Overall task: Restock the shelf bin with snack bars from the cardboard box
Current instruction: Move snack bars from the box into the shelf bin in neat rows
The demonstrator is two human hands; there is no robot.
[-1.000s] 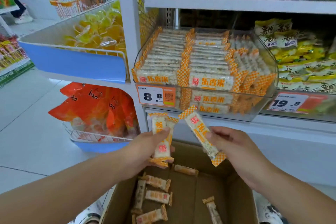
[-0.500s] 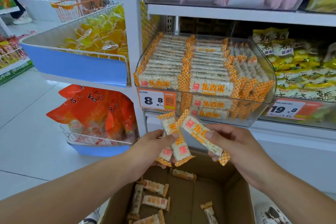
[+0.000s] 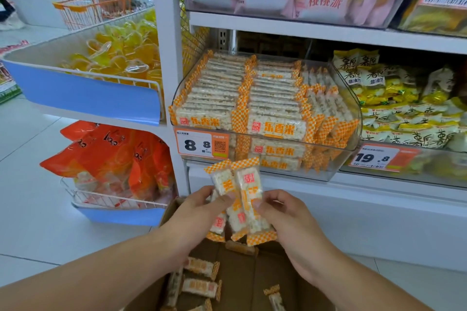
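Both hands hold a small upright bunch of snack bars (image 3: 241, 197), white rice bars in clear wrappers with orange checked ends. My left hand (image 3: 199, 212) grips the bunch from the left, my right hand (image 3: 280, 212) pinches it from the right. They hover above the open cardboard box (image 3: 252, 275), where several loose bars (image 3: 201, 266) lie. The clear shelf bin (image 3: 338, 161) sits just above and behind, packed with neat rows of the same bars.
An orange price tag 8.8 (image 3: 201, 145) hangs on the bin front. A bin of yellow snack packs (image 3: 409, 106) stands to the right. On the left are a blue-fronted basket of jelly cups (image 3: 86, 93) and a lower basket of orange bags (image 3: 113, 159). White floor tiles lie to the left.
My right hand brought its single bar leftward and joined it to the bars in my left hand; both hands now hold one bunch. The view tilted slightly downward and closer.
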